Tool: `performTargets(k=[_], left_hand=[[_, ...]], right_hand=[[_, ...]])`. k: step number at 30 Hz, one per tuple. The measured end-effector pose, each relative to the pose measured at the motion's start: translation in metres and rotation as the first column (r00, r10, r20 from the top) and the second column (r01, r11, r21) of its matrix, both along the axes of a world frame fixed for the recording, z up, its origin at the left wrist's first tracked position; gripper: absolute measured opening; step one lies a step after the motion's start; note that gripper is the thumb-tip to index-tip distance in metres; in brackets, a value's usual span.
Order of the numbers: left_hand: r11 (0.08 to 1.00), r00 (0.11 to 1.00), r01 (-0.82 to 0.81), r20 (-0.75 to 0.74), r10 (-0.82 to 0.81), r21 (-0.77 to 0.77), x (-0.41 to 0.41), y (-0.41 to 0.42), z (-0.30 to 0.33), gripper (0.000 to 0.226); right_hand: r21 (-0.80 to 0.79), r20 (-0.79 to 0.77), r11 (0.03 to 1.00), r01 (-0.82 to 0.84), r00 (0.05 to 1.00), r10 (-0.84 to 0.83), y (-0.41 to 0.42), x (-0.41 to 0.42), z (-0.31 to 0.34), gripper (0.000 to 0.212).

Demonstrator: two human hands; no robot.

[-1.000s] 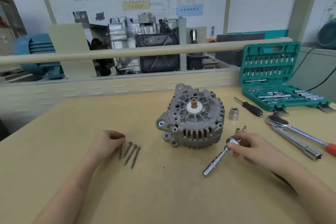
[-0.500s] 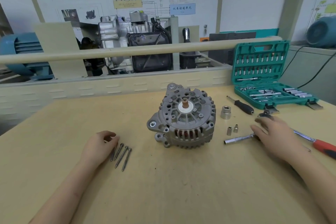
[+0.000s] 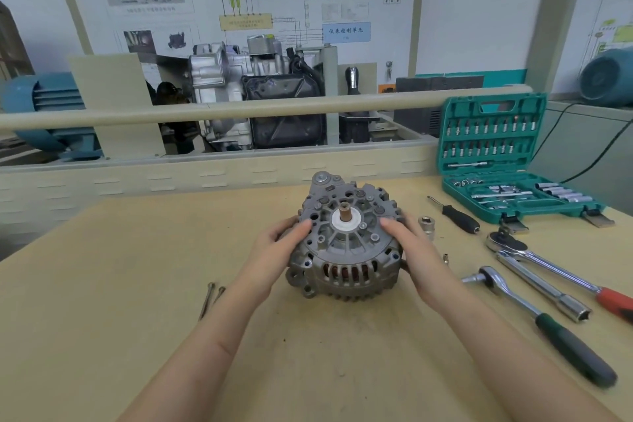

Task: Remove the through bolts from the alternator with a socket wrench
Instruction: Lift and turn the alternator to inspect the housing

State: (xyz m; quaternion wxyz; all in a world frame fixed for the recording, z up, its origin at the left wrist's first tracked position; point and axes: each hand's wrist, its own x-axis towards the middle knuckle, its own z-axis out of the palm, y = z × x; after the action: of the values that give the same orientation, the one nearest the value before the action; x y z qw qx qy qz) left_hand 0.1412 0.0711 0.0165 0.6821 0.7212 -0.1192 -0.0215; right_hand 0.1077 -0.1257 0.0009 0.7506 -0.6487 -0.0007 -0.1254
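The grey alternator (image 3: 346, 243) stands on the wooden table (image 3: 137, 319) with its copper shaft end facing up. My left hand (image 3: 277, 250) grips its left side, thumb laid on the top face. My right hand (image 3: 416, 252) grips its right side the same way. Loose through bolts (image 3: 209, 296) lie on the table to the left, partly hidden behind my left forearm. A socket wrench with a dark green handle (image 3: 534, 313) lies to the right, apart from both hands.
Right of the alternator lie a loose socket (image 3: 426, 223), a small bit (image 3: 445, 258), a black-handled driver (image 3: 457, 216), a long socket bar (image 3: 541, 288) and a red-handled ratchet (image 3: 561, 272). An open green socket case (image 3: 507, 164) stands at the back right. A rail runs behind the table.
My left hand left the bolts and my right hand let go of the wrench. Both hands came to the alternator and now hold its sides.
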Motion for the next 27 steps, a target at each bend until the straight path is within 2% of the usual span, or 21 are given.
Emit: performTargets(k=[9, 14, 15, 17, 19, 21, 24, 27], left_hand=[[0.994, 0.997, -0.042, 0.056, 0.048, -0.097, 0.000, -0.006, -0.007, 0.014], [0.989, 0.997, -0.013, 0.078, 0.025, -0.147, -0.006, -0.007, -0.011, 0.017], [0.986, 0.998, 0.008, 0.066, 0.003, -0.164, -0.008, -0.006, -0.014, 0.023], [0.982, 0.997, 0.066, 0.044, -0.059, -0.179, -0.011, -0.004, -0.022, 0.048], [0.984, 0.993, 0.114, 0.047, -0.108, -0.137, -0.013, -0.001, -0.030, 0.058], [0.984, 0.988, 0.147, 0.057, -0.141, -0.104, -0.014, 0.001, -0.032, 0.054], [0.979, 0.985, 0.165, 0.061, -0.158, -0.121, -0.013, 0.002, -0.032, 0.054], [0.970, 0.983, 0.182, 0.023, -0.180, -0.164, -0.013, 0.001, -0.031, 0.059]], right_hand=[[0.008, 0.111, 1.000, -0.009, 0.994, 0.008, -0.002, -0.001, -0.002, 0.023], [-0.032, 0.127, 0.999, -0.020, 0.992, 0.024, -0.007, -0.002, -0.004, 0.024], [-0.059, 0.127, 0.998, -0.024, 0.991, 0.032, -0.009, -0.004, -0.003, 0.024], [-0.141, 0.111, 0.988, -0.057, 0.991, 0.073, -0.015, -0.007, -0.002, 0.026], [-0.261, 0.090, 0.956, -0.134, 0.983, 0.162, -0.021, -0.011, -0.002, 0.056], [-0.363, 0.070, 0.911, -0.195, 0.969, 0.235, -0.024, -0.014, -0.002, 0.080], [-0.465, 0.086, 0.854, -0.235, 0.947, 0.308, -0.025, -0.017, -0.001, 0.092], [-0.505, 0.152, 0.851, -0.148, 0.955, 0.256, -0.021, -0.020, -0.002, 0.093]])
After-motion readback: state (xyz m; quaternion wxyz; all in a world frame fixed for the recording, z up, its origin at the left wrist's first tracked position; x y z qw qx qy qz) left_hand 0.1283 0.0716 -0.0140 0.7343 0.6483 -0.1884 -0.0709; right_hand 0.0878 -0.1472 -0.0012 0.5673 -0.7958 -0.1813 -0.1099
